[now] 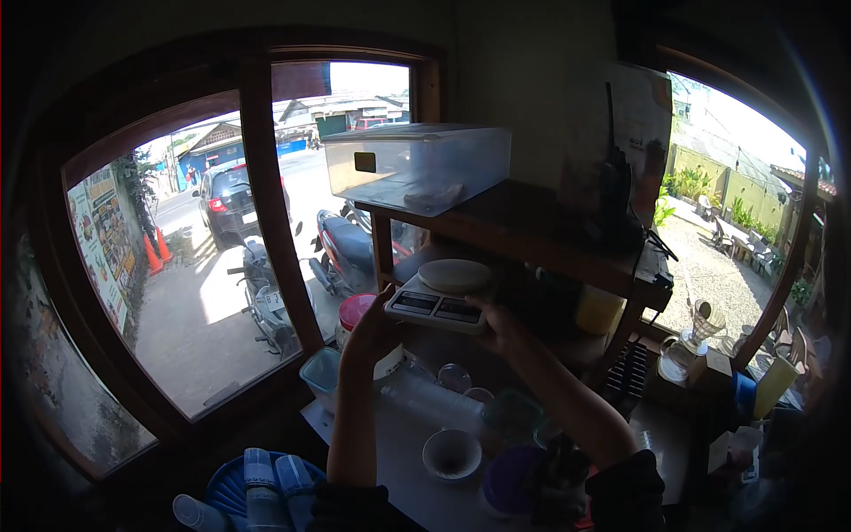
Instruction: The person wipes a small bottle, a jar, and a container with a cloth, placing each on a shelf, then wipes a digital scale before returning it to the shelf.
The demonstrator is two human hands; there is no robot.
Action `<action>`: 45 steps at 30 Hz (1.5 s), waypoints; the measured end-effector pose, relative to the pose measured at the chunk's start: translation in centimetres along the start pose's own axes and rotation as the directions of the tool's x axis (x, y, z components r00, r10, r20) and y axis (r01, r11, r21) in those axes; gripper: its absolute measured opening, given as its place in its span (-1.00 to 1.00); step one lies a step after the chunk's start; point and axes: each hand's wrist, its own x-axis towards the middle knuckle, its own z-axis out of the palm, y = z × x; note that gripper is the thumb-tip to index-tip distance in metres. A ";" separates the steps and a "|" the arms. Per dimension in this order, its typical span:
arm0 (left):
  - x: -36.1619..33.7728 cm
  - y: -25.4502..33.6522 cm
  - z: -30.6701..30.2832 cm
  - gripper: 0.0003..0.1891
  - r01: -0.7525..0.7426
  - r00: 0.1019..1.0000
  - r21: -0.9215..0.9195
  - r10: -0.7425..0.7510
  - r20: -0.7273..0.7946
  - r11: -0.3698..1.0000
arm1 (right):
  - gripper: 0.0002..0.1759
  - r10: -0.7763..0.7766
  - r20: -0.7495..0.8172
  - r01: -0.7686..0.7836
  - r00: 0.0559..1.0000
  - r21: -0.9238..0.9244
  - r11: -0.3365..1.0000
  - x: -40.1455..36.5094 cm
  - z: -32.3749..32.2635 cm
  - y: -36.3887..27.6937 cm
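Both my hands hold a white kitchen scale (436,306) up in front of the wooden shelf, level with its lower opening. It has a round plate (456,275) on top and a dark front panel facing me. My left hand (379,326) grips the left side, with the fingers partly behind it. At the right front corner, my right hand (496,321) is closed on it, thumb near the panel. Just behind my left wrist is a tub with a pink lid (356,309). Below my arms, a white bowl (452,454) rests on the table.
A clear plastic box (417,168) and a walkie-talkie (613,191) stand on the wooden shelf (532,217). Stacked plastic cups (259,488) lie in a blue basket at lower left. A purple lid (514,479) lies by the bowl. Glassware (681,355) stands at right.
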 end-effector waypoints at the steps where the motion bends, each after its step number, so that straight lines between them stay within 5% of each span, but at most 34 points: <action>1: 0.8 -0.3 -0.6 -0.59 -0.044 0.998 0.024 0.045 -0.048 0.999 | -0.61 0.006 0.006 -0.006 1.000 0.036 0.999 1.1 -0.3 0.1; 3: 2.6 -1.0 -1.1 -0.68 -0.102 0.978 -0.011 0.098 -0.186 0.995 | -0.59 -0.013 0.000 0.013 1.000 0.063 0.998 3.3 -0.7 0.3; 4: 3.0 -0.8 -1.3 -0.70 -0.185 0.955 0.481 0.272 -0.117 0.857 | -0.58 -0.037 -0.014 0.038 0.999 0.052 0.998 4.3 -0.7 0.3; 5: 3.4 -0.6 -1.5 -0.72 -0.231 0.922 0.841 0.386 0.028 0.489 | -0.57 -0.062 -0.027 0.063 0.998 0.041 0.997 5.3 -0.8 0.3; 6: 3.9 -0.5 -1.6 -0.74 -0.227 0.887 0.974 0.410 0.212 -0.011 | -0.52 -0.082 -0.026 0.081 0.996 -0.028 0.996 6.0 -0.9 0.1; 10: 7.9 0.4 -5.5 -0.77 -0.308 0.823 0.936 0.447 0.352 -0.170 | -0.36 -0.243 -0.097 0.179 0.965 -0.436 0.882 6.3 -0.1 -1.1; 11: 8.6 0.4 -5.6 -0.79 -0.296 0.859 0.925 0.489 0.149 0.239 | -0.33 -0.308 -0.119 0.192 0.944 -0.562 0.804 5.7 0.6 -1.3; 13: 10.0 0.3 -5.3 -0.81 -0.196 0.920 0.442 0.320 -0.225 0.875 | -0.29 -0.564 -0.060 0.164 0.823 -0.927 0.338 5.0 1.2 0.0; 15: 10.7 0.5 -5.5 -0.81 -0.205 0.905 0.520 0.363 -0.221 0.829 | -0.29 -0.658 0.138 0.136 0.740 -0.989 -0.055 5.2 1.0 0.8; 17: 11.3 0.9 -5.6 -0.80 -0.168 0.895 0.628 0.384 -0.225 0.760 | -0.32 -0.627 0.346 0.226 0.698 -0.937 -0.266 6.2 0.2 1.2; 20: 11.7 2.0 -5.5 -0.75 -0.050 0.876 0.816 0.418 -0.242 0.576 | -0.39 -0.667 0.435 0.327 0.604 -0.899 -0.290 8.9 -2.0 2.3; 22: 13.7 1.8 -7.6 -0.67 0.022 0.844 0.912 0.482 -0.237 0.409 | -0.42 -0.652 0.407 0.244 0.640 -0.912 -0.330 9.3 -1.8 2.1; 25: 16.5 0.9 -10.5 -0.53 0.026 0.686 0.999 0.727 0.014 -0.044 | -0.46 -0.640 0.397 0.205 0.657 -0.912 -0.355 9.3 -1.2 1.4; 31: 15.5 1.7 -9.0 -0.37 -0.045 0.740 0.981 0.666 -0.095 0.190 | -0.53 -0.611 0.303 0.079 0.732 -0.928 -0.365 9.5 0.6 1.6; 37: 16.6 1.0 -10.2 -0.35 -0.004 0.718 0.993 0.692 -0.077 0.114 | -0.51 -0.563 0.291 0.045 0.774 -0.911 -0.410 9.6 0.4 1.6; 41: 15.6 0.7 -9.0 -0.40 -0.085 0.739 0.979 0.670 -0.064 0.188 | -0.48 -0.497 0.231 0.105 0.836 -0.957 -0.269 9.1 0.5 1.0; 43: 14.6 0.7 -6.6 -0.48 -0.113 0.715 0.981 0.699 -0.030 0.158 | -0.47 -0.531 0.287 0.129 0.797 -0.940 -0.315 8.6 0.7 1.4; 45: 13.7 0.9 -4.6 -0.55 -0.292 0.705 0.916 0.709 0.011 0.276 | -0.46 -0.492 0.344 0.155 0.800 -0.910 -0.385 7.0 1.3 1.4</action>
